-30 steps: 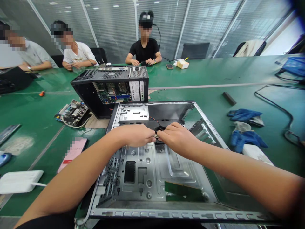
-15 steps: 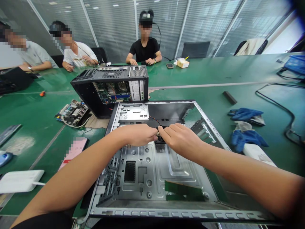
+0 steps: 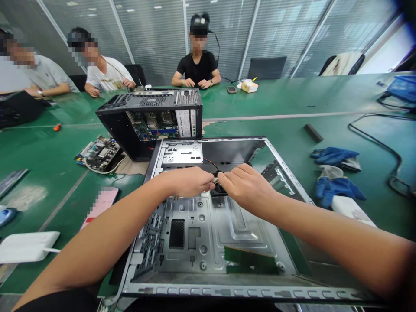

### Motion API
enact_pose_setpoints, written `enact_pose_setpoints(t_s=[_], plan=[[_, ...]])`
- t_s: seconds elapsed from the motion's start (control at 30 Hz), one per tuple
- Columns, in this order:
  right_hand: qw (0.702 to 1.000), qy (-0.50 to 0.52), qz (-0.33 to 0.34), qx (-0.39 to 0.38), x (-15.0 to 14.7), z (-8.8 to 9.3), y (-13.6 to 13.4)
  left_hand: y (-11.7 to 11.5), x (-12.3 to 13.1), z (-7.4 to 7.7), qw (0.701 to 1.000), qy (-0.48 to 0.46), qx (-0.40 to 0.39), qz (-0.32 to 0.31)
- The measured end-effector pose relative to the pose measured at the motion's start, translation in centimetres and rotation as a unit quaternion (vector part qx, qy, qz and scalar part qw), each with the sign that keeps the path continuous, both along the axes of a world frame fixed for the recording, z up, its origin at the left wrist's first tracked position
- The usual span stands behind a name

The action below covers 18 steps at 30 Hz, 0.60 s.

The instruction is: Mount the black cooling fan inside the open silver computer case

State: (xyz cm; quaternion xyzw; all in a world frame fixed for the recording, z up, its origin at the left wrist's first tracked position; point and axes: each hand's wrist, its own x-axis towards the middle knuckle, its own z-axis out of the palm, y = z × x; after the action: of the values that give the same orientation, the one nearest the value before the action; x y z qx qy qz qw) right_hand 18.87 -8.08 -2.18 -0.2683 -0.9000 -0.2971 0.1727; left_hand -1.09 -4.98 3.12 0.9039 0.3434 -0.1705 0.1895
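Observation:
An open computer case (image 3: pixel 201 289) lies on its side in front of me, its bare metal floor showing. Over its middle, my left hand (image 3: pixel 194 181) and my right hand (image 3: pixel 242 184) meet nearly fingertip to fingertip. Both are closed in a pinch on a pale, bunched cable (image 3: pixel 215 180), most of it covered by the fingers. Just under them sits a black fan (image 3: pixel 218 190), partly hidden by the hands. Thin orange and dark wires (image 3: pixel 211 163) run from the drive cage (image 3: pixel 183 152) toward my fingers.
A second computer case (image 3: pixel 120 134) stands upright behind, beside a loose circuit board (image 3: pixel 102 152). Blue gloves (image 3: pixel 339 188) and a black cable (image 3: pixel 377 138) lie right. A pink-screened phone (image 3: pixel 103 203) and white adapter (image 3: pixel 29 247) lie left. Several people sit across the green table (image 3: pixel 276 104).
My fingertips have drawn slightly apart, so more of the pale cable shows between them. The case and wires stay where they were.

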Motion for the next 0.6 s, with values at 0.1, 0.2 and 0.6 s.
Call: enact_pose_setpoints(t_s=[0.1, 0.2, 0.6], plan=[[1.0, -0.005, 0.0, 0.003, 0.0, 0.2, 0.0, -0.2, 0.3, -0.1, 1.0, -0.007, 0.004, -0.004], [1.0, -0.007, -0.008, -0.001, 0.1, 0.4, -0.1, -0.2, 0.4, 0.0, 1.0, -0.01, 0.002, -0.003], [0.998, 0.002, 0.011, -0.063, 0.3, -0.7, 0.6, 0.0, -0.2, 0.3, 1.0, 0.0, -0.007, -0.002]])
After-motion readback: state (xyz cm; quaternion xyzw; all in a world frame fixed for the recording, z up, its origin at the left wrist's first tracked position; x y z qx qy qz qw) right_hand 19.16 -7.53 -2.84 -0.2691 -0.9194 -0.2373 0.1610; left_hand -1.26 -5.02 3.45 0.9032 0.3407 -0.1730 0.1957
